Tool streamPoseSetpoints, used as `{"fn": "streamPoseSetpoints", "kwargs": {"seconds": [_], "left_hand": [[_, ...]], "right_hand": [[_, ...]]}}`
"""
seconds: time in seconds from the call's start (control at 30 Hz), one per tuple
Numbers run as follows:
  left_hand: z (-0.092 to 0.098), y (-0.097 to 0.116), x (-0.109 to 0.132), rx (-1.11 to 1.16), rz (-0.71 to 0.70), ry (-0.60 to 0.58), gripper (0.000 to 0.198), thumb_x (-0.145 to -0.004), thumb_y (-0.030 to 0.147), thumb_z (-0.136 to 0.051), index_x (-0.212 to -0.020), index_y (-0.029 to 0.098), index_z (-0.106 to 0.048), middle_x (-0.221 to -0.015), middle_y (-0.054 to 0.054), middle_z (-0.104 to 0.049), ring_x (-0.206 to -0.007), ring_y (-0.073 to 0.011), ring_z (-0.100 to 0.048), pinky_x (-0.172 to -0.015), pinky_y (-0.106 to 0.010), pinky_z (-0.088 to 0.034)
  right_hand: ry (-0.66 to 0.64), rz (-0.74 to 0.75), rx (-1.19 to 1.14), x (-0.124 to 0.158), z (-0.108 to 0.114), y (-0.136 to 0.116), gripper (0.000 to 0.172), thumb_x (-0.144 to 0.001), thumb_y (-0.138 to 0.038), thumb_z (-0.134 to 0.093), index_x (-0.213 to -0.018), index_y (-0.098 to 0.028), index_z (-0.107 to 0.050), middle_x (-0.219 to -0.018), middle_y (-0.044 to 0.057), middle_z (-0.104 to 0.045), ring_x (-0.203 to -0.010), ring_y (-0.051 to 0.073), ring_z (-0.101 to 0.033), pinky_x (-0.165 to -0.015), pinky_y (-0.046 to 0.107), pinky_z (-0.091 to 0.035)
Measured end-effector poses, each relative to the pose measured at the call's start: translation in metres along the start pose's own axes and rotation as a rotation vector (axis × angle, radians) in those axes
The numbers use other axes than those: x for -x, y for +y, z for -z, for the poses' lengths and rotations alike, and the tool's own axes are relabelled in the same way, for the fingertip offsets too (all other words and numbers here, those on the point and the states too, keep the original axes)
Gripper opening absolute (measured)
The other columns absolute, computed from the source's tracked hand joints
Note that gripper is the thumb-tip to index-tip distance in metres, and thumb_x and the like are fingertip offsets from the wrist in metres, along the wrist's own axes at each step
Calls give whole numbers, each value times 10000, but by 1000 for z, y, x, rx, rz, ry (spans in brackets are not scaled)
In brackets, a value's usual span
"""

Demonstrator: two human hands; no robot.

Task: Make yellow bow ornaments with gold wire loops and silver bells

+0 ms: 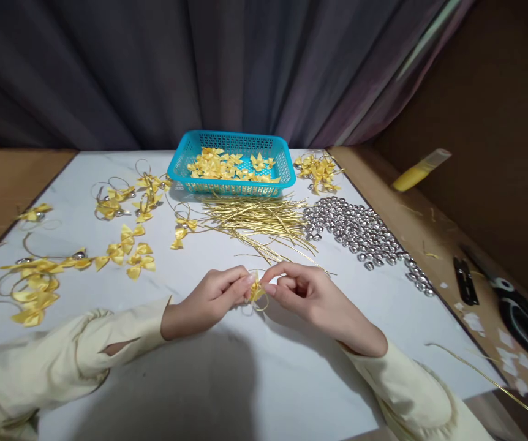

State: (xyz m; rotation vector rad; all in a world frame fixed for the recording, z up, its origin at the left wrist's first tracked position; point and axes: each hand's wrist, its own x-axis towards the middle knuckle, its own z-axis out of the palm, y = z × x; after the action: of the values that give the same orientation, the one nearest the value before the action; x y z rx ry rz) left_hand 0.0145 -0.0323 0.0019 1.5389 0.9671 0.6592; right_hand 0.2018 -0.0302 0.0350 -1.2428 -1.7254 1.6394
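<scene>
Near the middle of the white board, my left hand (222,292) pinches a small yellow ribbon bow (257,289) between thumb and fingers. My right hand (301,293) meets it from the other side, thumb and forefinger closed at the bow's edge. A thin loop of gold cord hangs below the bow; which fingertips grip the cord I cannot tell. Just beyond the hands lies a loose bundle of gold cords (259,217). Silver bells (360,229) are heaped to the right of that bundle.
A blue plastic basket (231,187) with yellow bows stands at the back. Bows with cords and bells (37,285) lie at left, more bows (318,171) at back right. Scissors (524,312), a black clipper (465,280) and a yellow glue tube (420,170) are on the right.
</scene>
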Motion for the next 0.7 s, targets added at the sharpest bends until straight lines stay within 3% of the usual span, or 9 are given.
{"fn": "streamPoseSetpoints", "kwargs": {"seconds": [0.23, 0.47, 0.7], "left_hand": [[1, -1, 3, -126, -117, 87, 268, -919, 258, -358, -696, 162, -471, -479, 74, -410, -407, -58, -378, -473, -192, -344], [-2, -6, 6, -186, -173, 72, 205, -922, 211, -331, -816, 165, -501, -592, 33, -571, -440, -63, -527, -509, -181, -428], [-1, -6, 6, -292, -245, 92, 194, -904, 203, -359, -890, 162, -549, -593, 20, -590, -471, -74, -524, -530, -179, -437]], "right_hand": [[121, 96, 89, 3, 6, -1, 218, -836, -347, -534, -897, -142, -579, -497, -91, -289, -458, 68, -256, -433, 212, -212], [35, 80, 131, 5, 7, -2, 225, -812, -368, -570, -876, -152, -551, -465, -113, -264, -436, 57, -239, -420, 198, -201], [23, 62, 289, 4, 1, 1, 201, -792, -343, -594, -827, -148, -626, -440, -100, -281, -425, 60, -243, -415, 199, -207]]}}
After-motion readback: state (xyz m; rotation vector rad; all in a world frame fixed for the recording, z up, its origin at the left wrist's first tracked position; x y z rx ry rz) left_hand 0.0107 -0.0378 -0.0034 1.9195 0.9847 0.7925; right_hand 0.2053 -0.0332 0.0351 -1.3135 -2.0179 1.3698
